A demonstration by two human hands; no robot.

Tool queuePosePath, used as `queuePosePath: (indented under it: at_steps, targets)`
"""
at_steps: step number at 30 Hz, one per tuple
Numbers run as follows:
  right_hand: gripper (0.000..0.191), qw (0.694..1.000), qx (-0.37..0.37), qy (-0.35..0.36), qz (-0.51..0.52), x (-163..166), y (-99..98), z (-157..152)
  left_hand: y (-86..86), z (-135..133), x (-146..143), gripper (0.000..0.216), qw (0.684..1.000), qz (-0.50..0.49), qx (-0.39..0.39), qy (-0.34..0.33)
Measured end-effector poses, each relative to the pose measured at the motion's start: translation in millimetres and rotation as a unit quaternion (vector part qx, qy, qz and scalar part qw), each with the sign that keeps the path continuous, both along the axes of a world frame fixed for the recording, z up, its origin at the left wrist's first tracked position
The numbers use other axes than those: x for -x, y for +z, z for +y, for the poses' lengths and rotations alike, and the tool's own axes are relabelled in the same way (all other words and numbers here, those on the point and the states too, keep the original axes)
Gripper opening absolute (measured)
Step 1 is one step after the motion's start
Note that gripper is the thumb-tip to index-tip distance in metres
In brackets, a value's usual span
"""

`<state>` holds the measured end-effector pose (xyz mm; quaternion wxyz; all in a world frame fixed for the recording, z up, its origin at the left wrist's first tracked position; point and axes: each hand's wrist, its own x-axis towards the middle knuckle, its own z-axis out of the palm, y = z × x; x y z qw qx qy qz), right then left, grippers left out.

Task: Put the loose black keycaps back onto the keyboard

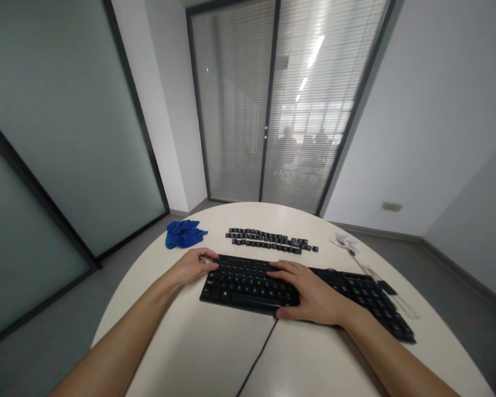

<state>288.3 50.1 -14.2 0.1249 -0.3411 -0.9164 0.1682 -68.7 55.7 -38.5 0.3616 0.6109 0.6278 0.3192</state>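
Observation:
A black keyboard (248, 278) lies on the round table, its cable running toward me from the front edge. My left hand (194, 264) grips its far left corner, thumb and fingers bent over the edge. Across the keys rests my right hand (308, 292), fingers over the middle rows and thumb along the front edge, holding the keyboard; the keys under the palm are hidden. To the right, a black key section (367, 300) sits at an angle; whether it is separate from the keyboard I cannot tell. Beyond the keyboard, loose black keycaps (264, 237) stand in rows.
A crumpled blue cloth (185, 234) lies at the back left of the pale table (198, 353). On the right are a white crumpled tissue (345, 241) and thin pale wire-like pieces (400, 303). The black cable (256, 358) crosses the front. Glass partitions (268, 110) stand behind.

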Motion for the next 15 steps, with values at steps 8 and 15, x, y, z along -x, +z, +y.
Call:
queuePosePath:
  at_steps: [8, 15]
  targets:
    - [0.087, 1.000, -0.002, -0.007, -0.005, 1.0, -0.6, -0.2, -7.6, 4.3, 5.6, 0.053, 0.983, 0.160, -0.046, 0.074]
    - [0.087, 1.000, -0.002, -0.004, 0.006, -0.6, -1.4, 0.9, -17.8, 3.9, 4.2, 0.055, 0.981, 0.140, -0.120, 0.062]
